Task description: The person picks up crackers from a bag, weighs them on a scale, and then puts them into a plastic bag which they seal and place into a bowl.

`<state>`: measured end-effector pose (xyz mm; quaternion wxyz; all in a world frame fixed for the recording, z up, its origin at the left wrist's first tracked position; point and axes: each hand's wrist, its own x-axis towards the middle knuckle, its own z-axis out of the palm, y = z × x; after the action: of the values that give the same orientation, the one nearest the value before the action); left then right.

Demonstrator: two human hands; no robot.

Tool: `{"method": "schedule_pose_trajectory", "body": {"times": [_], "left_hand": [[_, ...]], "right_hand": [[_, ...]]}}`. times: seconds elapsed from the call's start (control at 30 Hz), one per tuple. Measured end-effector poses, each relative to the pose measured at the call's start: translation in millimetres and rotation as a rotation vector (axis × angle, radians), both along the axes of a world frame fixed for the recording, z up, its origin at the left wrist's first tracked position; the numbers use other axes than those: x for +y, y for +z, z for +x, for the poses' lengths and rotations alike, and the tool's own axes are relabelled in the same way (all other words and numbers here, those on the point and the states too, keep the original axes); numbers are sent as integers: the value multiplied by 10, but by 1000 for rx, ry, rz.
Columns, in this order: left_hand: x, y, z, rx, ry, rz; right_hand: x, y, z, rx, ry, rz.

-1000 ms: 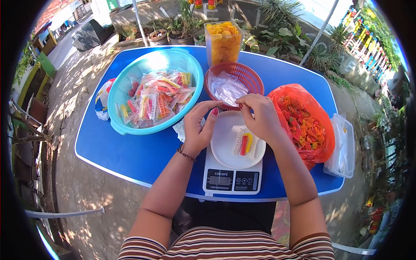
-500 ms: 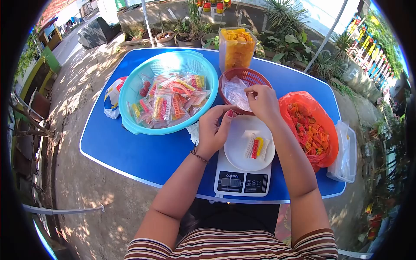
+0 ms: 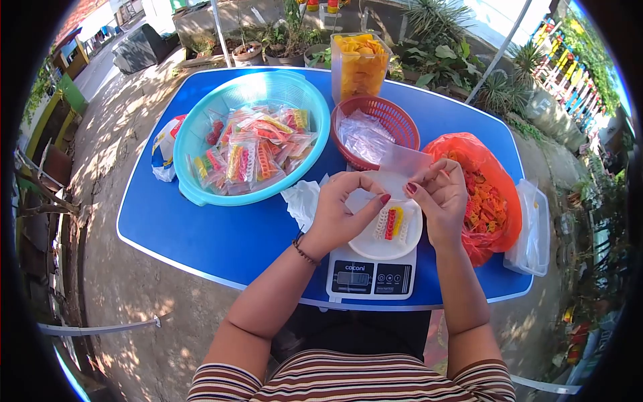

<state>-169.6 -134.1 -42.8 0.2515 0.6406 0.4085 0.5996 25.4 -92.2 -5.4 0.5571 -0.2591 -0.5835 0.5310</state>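
Observation:
A small clear plastic bag [image 3: 404,162] is held up over the scale by both my hands. My right hand [image 3: 442,201] pinches it at its right side. The thumb and forefinger of my left hand [image 3: 341,209] close at its lower left edge, though the clear film is hard to make out there. Below them a white plate [image 3: 367,246] sits on the white kitchen scale [image 3: 338,289]. Red, yellow and pale ridged snack pieces [image 3: 390,224] lie side by side on the plate. Behind my hands, a red-brown basket [image 3: 406,127] holds more clear bags [image 3: 362,134].
At the left stands a turquoise basin [image 3: 194,184] full of packed snack bags [image 3: 258,151]. An orange-red plastic bag [image 3: 512,218] of loose snack pieces lies right, beside a clear container [image 3: 532,248]. A tub of yellow-orange pieces [image 3: 362,63] stands behind. Crumpled white plastic [image 3: 301,204] lies near my left wrist.
My right hand has come from the red-brown basket towards me and right, bringing out a clear bag. My left hand has moved slightly closer to me and now meets the bag.

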Motion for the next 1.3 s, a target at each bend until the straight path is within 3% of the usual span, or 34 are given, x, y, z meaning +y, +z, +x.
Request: {"method": "schedule_pose_trajectory", "body": {"times": [0.07,0.1,0.2,0.3,0.43,0.53,0.63,0.73,0.8,0.87,1.0,1.13,1.3], "left_hand": [[-26,14,50,-301,-78,-138],[-26,24,32,-239,-56,-73],[-63,76,-28,-12,24,123],[-133,200,23,255,90,335],[-150,171,114,315,72,447],[-153,121,152,197,45,402],[-211,196,190,-136,-191,16],[-133,167,107,-4,-279,85],[-185,165,127,-257,-249,-120],[-153,142,44,-469,-223,-277],[-47,51,-41,-796,-279,-348],[-44,92,-34,-865,-330,-356],[-65,74,-23,-740,-192,-431]], "right_hand": [[-43,-71,40,-147,-179,260],[-64,-112,61,-221,-268,389],[-177,-226,286,-815,-670,1057],[-288,-340,100,-730,-703,1081],[-347,-277,64,-753,-671,1052],[-332,-247,116,-659,-603,932],[-335,-249,120,-566,-505,810],[-307,-225,70,-487,-435,735],[-289,-234,39,-437,-472,668],[-239,-226,134,-607,-393,671],[-244,-197,148,-855,-364,734],[-282,-145,123,-938,-310,734],[-193,-242,151,-971,-328,653]]}}
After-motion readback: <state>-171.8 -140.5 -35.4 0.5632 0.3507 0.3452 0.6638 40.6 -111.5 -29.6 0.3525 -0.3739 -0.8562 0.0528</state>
